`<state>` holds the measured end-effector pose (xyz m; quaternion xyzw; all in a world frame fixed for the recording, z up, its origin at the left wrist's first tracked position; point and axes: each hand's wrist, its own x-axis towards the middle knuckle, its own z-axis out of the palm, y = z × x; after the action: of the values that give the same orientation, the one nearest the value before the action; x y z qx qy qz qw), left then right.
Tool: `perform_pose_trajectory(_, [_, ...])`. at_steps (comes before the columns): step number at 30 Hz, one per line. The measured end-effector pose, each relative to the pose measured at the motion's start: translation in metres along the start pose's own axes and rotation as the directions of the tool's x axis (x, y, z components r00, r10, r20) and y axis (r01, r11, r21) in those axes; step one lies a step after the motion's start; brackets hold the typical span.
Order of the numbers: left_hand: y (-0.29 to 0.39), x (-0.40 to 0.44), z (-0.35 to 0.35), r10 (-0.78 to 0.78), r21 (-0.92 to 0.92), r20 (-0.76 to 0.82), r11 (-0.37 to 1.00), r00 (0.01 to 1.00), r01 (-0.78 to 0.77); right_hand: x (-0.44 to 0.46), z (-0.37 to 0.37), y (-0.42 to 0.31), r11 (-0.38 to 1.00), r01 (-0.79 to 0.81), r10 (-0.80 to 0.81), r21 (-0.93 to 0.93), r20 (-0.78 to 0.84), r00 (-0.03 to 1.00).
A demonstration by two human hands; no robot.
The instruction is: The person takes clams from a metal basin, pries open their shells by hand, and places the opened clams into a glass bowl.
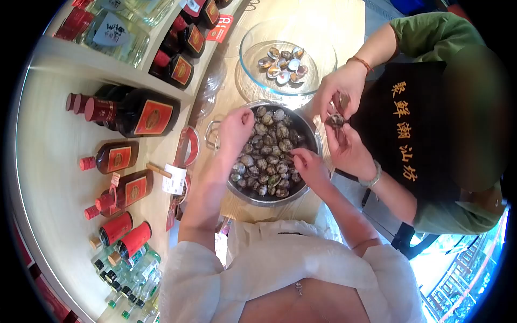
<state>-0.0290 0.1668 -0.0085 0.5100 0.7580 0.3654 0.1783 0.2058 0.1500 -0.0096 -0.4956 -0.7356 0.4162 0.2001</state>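
Observation:
A metal pot (318, 141) full of dark ridged clams (266, 153) stands on the table in front of me. My left hand (237, 130) is over its left rim, fingers curled closed; anything inside them is hidden. Over the clams at the right side, my right hand (312, 168) has thumb and fingers pinched together at a shell, but I cannot tell whether it grips one. Beside the pot, a co-worker's hands (347, 140) hold a dark ridged clam (336, 120) between the fingers.
Behind the pot, a clear glass bowl (245, 64) holds several opened clams (284, 65). Shelves on the left carry dark bottles (153, 116) with red labels. A paper tag (174, 180) sticks out near the table's left edge. The co-worker in a black apron (409, 129) stands close on the right.

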Motion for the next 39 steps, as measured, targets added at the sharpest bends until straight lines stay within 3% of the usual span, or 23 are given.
perform_pose_trajectory(7, [0.01,-0.081,0.01,-0.004,0.014,0.129,1.0,0.992,0.002,-0.014,-0.013,0.012,0.988,-0.041,0.043,-0.146,0.009,0.999])
perform_pose_trajectory(9, [0.017,-0.095,0.017,0.021,-0.028,0.157,0.999,0.987,-0.017,-0.014,-0.014,0.011,0.966,0.02,-0.033,-0.259,-0.046,0.998])
perform_pose_trajectory(10, [0.021,-0.1,0.02,0.037,0.02,0.184,0.999,0.982,-0.041,-0.013,-0.011,0.014,0.942,0.132,-0.166,-0.308,-0.088,0.982])
perform_pose_trajectory(13, [0.034,-0.105,0.03,0.073,-0.039,0.188,0.997,0.979,-0.067,0.0,0.005,0.003,0.866,0.161,-0.206,-0.473,-0.044,0.978])
perform_pose_trajectory(16, [0.034,-0.106,0.037,0.071,-0.026,0.16,0.997,0.985,-0.067,0.019,0.02,0.014,0.82,0.308,-0.354,-0.481,-0.005,0.935])
perform_pose_trajectory(23, [0.025,-0.114,0.024,-0.023,-0.056,0.103,0.998,0.994,0.028,0.031,0.021,0.022,0.78,0.363,-0.375,-0.51,0.083,0.923])
perform_pose_trajectory(32, [0.028,-0.117,0.024,-0.072,-0.075,0.106,0.994,0.992,0.08,0.045,0.019,0.022,0.773,0.485,-0.443,-0.409,0.2,0.874])
perform_pose_trajectory(35, [0.027,-0.115,0.023,-0.067,-0.144,0.071,0.987,0.995,0.076,0.048,0.008,0.009,0.861,0.412,-0.416,-0.299,0.055,0.908])
perform_pose_trajectory(36, [0.025,-0.113,0.022,-0.064,-0.144,0.068,0.987,0.996,0.074,0.049,0.0,0.0,0.986,0.142,-0.153,0.084,0.15,0.977])
perform_pose_trajectory(37, [0.024,-0.112,0.021,-0.081,-0.158,0.069,0.983,0.994,0.091,0.05,-0.005,-0.004,0.889,-0.207,0.066,0.407,0.333,0.94])
perform_pose_trajectory(38, [0.023,-0.111,0.021,-0.098,-0.174,0.071,0.979,0.993,0.109,0.054,-0.008,0.001,0.829,-0.405,0.201,0.385,0.471,0.859])
perform_pose_trajectory(39, [0.021,-0.111,0.021,-0.097,-0.174,0.07,0.979,0.993,0.108,0.053,-0.008,0.0,0.83,-0.404,0.2,0.385,0.47,0.86])
